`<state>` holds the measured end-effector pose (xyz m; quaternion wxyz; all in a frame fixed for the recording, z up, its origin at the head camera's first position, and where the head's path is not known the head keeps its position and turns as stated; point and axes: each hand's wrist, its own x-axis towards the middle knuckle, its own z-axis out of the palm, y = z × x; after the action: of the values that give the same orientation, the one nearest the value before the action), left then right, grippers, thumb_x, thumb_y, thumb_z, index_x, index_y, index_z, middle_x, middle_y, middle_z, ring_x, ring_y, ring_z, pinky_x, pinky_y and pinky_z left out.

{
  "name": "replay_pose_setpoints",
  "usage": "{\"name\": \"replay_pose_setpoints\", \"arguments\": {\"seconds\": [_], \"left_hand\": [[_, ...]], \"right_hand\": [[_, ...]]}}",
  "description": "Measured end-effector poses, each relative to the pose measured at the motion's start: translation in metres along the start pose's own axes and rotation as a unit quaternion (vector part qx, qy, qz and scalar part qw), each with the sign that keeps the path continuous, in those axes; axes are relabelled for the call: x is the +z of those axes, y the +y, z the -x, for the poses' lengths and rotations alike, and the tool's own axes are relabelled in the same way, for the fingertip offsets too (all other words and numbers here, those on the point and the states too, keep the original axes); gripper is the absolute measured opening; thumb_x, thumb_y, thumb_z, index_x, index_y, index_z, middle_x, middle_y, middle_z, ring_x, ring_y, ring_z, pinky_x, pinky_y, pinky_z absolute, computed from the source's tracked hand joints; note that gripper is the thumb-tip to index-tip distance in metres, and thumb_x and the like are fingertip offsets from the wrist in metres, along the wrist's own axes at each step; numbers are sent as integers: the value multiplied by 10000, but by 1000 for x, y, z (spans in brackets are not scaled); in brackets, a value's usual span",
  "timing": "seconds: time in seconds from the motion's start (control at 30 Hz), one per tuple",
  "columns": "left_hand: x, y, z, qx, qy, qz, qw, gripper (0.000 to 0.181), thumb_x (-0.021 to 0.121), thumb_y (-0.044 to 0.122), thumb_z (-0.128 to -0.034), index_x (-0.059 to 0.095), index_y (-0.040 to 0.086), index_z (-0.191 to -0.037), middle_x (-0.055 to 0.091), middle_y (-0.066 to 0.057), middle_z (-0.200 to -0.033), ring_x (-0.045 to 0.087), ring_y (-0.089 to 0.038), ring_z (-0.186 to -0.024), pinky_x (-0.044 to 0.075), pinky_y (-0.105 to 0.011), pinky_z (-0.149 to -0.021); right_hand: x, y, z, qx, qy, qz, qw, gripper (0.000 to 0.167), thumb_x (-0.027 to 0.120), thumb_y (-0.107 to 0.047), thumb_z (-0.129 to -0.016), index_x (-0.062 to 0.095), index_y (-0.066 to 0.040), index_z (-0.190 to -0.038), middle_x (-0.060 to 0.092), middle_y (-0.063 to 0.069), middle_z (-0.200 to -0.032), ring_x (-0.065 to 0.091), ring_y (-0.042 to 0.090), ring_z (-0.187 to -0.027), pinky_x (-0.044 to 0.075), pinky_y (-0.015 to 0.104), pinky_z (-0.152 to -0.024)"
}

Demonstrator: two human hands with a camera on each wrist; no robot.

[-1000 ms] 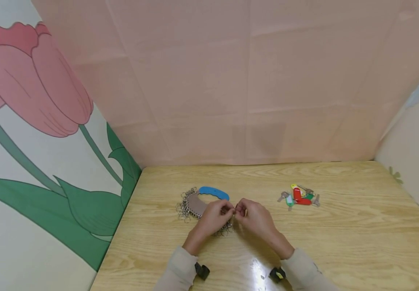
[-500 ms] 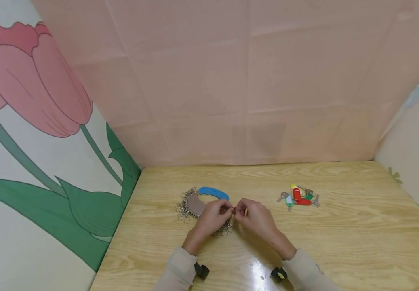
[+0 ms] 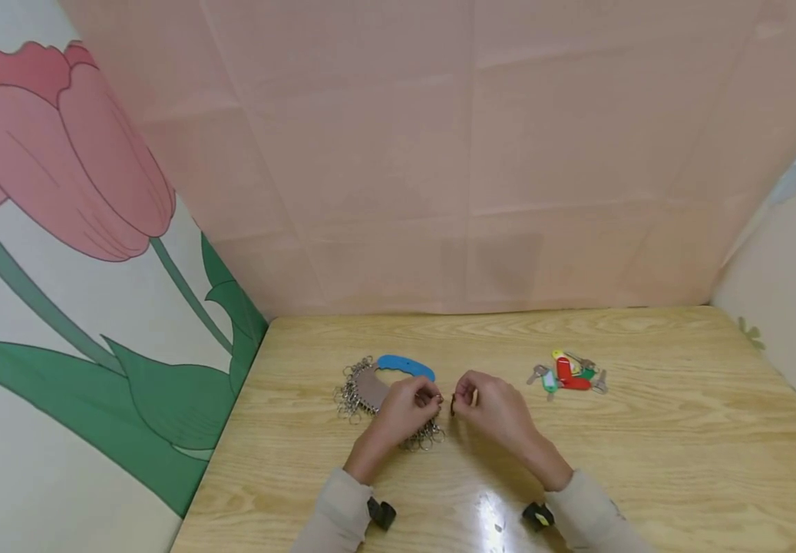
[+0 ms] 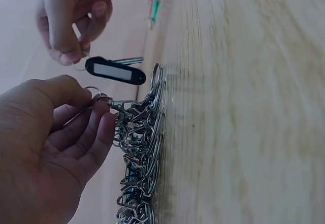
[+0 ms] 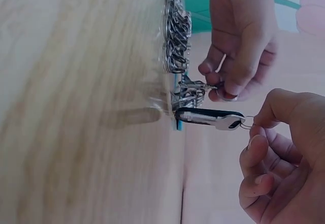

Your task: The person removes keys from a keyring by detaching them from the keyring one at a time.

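Note:
In the head view my left hand is over the right end of a curved brownish plate edged with metal clips and rings. Its thumb and fingers pinch a split ring joined to one of those clips. A little to the right, my right hand pinches the thin wire ring of a black key tag. From that same ring hangs a silver key alongside the tag. Both dangle just above the table, apart from the left hand's ring.
A blue handle with a scalloped edge lies behind the plate. At the right is a small pile of keys with red tags, green tags and a yellow one. A pink cloth wall borders the wooden table at the back.
My right hand has drawn a little to the right, opening a gap between the hands. The dark key tag beneath its fingertips shows more clearly now. My left hand has barely moved.

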<state>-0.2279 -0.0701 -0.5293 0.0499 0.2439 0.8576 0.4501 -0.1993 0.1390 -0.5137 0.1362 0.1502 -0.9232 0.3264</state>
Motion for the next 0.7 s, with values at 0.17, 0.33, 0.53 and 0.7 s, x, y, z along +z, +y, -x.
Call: {"name": "replay_pose_setpoints", "arguments": {"seconds": [0.17, 0.33, 0.53, 0.7], "left_hand": [[-2, -1, 0, 104, 95, -189, 9997, 55, 688, 84, -1018, 739, 75, -1036, 730, -16, -1009, 638, -19, -863, 562, -192, -788], [-3, -5, 0, 227, 171, -258, 9993, 62, 687, 85, -1013, 745, 83, -1033, 725, -12, -999, 627, -13, -857, 563, -193, -785], [-5, -7, 1, 145, 198, -268, 9993, 62, 701, 101, -1010, 750, 104, -1048, 730, 13, -1012, 633, -18, -869, 570, -199, -789], [-7, -8, 2, -11, 156, -192, 9997, 61, 705, 111, -1012, 744, 92, -1055, 722, 19, -1025, 626, -28, -872, 567, -201, -786]], "right_hand": [[-7, 3, -3, -101, 56, 129, 9998, 139, 785, -73, -822, 698, -180, -837, 641, -99, -737, 448, -19, -577, 387, 191, -504], [-15, 8, -5, -292, 198, 180, 9992, 136, 794, -73, -820, 699, -167, -845, 639, -91, -735, 431, -29, -568, 369, 184, -491], [-23, 15, -7, -278, 236, 290, 9989, 132, 805, -82, -825, 700, -159, -847, 649, -89, -743, 459, -14, -563, 397, 187, -487], [-31, 22, -9, -237, 273, 462, 9983, 124, 792, -87, -849, 693, -162, -849, 653, -79, -743, 448, -7, -547, 383, 197, -484]]}}
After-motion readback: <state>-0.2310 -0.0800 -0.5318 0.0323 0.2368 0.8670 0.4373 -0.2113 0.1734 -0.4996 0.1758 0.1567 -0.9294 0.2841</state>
